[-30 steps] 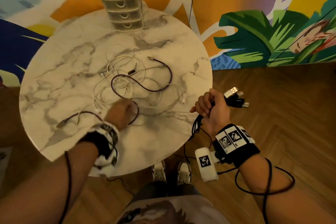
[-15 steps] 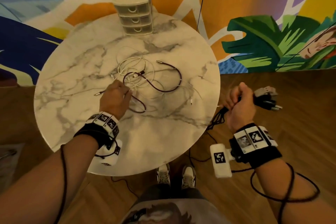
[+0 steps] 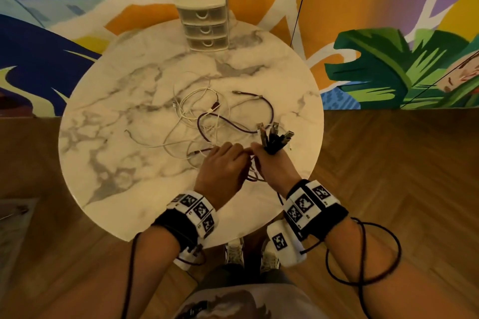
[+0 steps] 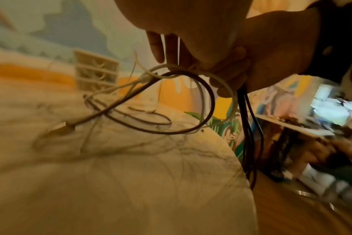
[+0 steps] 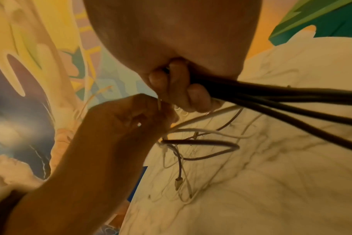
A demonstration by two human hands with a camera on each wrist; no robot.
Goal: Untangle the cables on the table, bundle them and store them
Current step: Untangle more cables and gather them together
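At centre frame, the right hand gripped a black cable bundle while the left hand pinched a white cable. Feeding that end into the fist slowly would likely keep the tangle from dragging.

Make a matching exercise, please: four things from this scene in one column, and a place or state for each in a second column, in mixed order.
Things:
1. drawer unit
2. black cables
3. purple cable
4. left hand

Places or states:
A. gripped in the right hand
B. at the far edge of the table
C. pinching thin cables beside the right hand
D. lying looped on the marble

Pairs: 1-B, 2-A, 3-D, 4-C
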